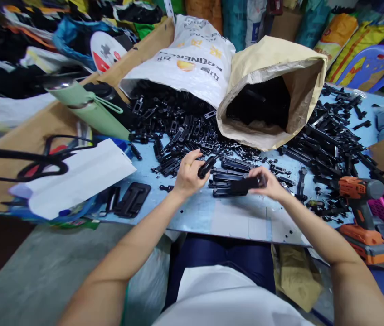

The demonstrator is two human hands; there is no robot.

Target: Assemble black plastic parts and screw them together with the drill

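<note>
My left hand [188,174] is closed on a small black plastic part [207,166] above the light blue table [232,217]. My right hand [268,182] pinches a longer flat black plastic piece [244,184] just to the right of it. Between and behind the hands lies a row of similar black strips [229,170]. Heaps of loose black plastic parts [178,122] spread across the back of the table.
A white woven sack [192,59] and a brown paper sack [273,68] lie open, spilling parts. An orange cordless drill [362,213] stands at right. A green bottle [86,106], white paper [79,176] and black flat plates [132,199] sit at left.
</note>
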